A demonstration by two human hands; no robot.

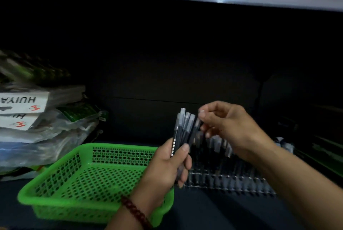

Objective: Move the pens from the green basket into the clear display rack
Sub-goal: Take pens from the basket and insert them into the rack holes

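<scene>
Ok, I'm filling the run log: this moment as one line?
left hand: holds pen bundle | right hand: fingers pinch one pen from bundle | green basket: looks empty | clear display rack: partly filled

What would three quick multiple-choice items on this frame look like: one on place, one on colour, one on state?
1. Where is the clear display rack relative to the green basket?
A. To its right
B. To its left
C. Inside it

2. What colour is the bead bracelet on the left wrist?
A. Bright yellow
B. Dark red
C. White

3. What is the left hand doing?
A. Lying flat and empty
B. Gripping the basket rim
C. Gripping a bundle of pens

Answers:
1 A, the rack sits on the shelf just right of the basket.
2 B, the beads show dark red.
3 C, the fingers wrap the dark barrels, caps pointing up; the right hand pinches one pen at the cap end.
</scene>
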